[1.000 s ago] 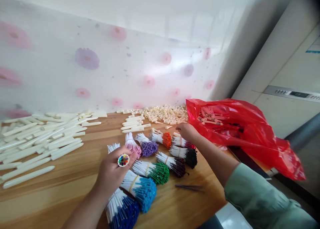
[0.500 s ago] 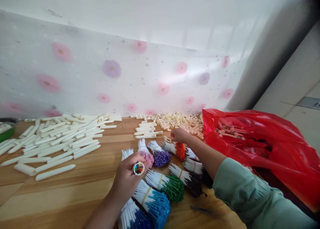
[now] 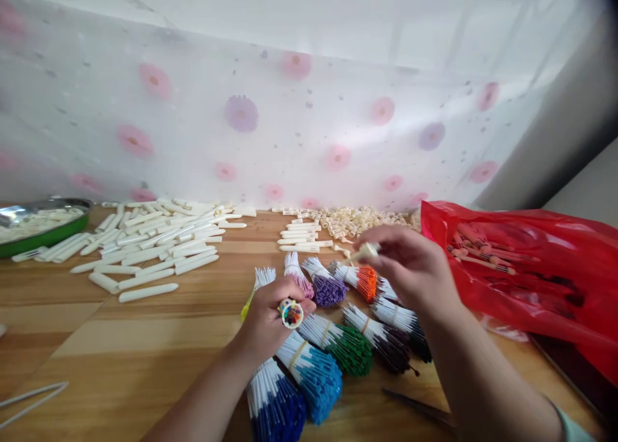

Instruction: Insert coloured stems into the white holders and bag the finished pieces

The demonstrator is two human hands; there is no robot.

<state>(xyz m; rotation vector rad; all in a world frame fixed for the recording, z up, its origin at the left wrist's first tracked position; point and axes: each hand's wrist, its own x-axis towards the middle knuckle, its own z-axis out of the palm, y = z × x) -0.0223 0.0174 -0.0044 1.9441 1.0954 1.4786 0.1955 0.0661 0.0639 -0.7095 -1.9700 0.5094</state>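
Note:
My left hand is closed around a white multicolour pen barrel, its open end facing me with coloured tips inside. Over the back of the bundles, my right hand pinches a small cream plastic pen part with a thin stem pointing left. Rubber-banded bundles of white-stemmed refills lie around both hands: pink, purple, orange, green, light blue, dark blue and dark ones. Yellow tips show partly behind my left hand.
White pen barrels are heaped at the left, beside a green-sided metal bowl. Slotted barrels and a pile of small cream parts lie at the back. A red plastic bag with pieces inside stands right. Dark tweezers-like tool lies in front.
My right hand has lifted from the small cream parts and come back toward me with one in its fingers. My left hand still holds the barrel. The view has shifted left.

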